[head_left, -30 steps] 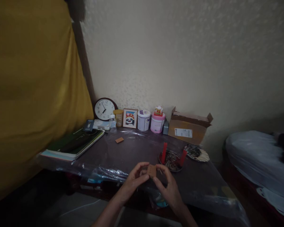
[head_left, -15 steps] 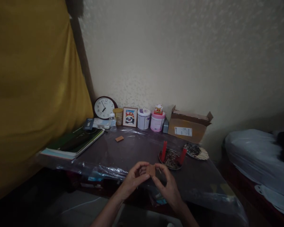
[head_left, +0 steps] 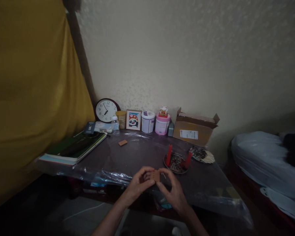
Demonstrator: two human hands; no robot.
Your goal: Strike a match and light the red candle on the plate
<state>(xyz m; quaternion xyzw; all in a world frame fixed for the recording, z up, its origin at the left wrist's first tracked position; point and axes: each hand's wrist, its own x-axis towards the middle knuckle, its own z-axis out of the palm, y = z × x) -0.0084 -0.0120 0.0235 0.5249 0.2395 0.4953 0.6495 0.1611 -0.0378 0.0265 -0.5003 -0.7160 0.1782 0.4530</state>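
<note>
Over the table's front edge, my left hand [head_left: 139, 183] pinches the left side of a small reddish-brown box [head_left: 155, 176], matchbox-like in size. My right hand [head_left: 172, 188] grips the same box at its right edge between thumb and forefinger. A thin pale stick [head_left: 165, 176] shows by my right fingers; how it is held I cannot make out. Behind my hands, two red candles [head_left: 169, 155] stand on a round dish [head_left: 176, 171] strewn with dark bits. A similar flat brown piece [head_left: 123, 143] lies farther back on the table.
A plate of burnt and pale sticks [head_left: 202, 154] lies right of the candles. Along the wall stand a clock [head_left: 106, 110], a panda picture [head_left: 133, 120], two tubs [head_left: 147, 123] and an opened cardboard box [head_left: 193, 129]. Books [head_left: 75, 147] lie at left, beside a yellow curtain [head_left: 39, 82].
The view has shifted slightly, so the table things sit a little higher and farther left. Both hands keep hold of the small box, which looks turned slightly.
</note>
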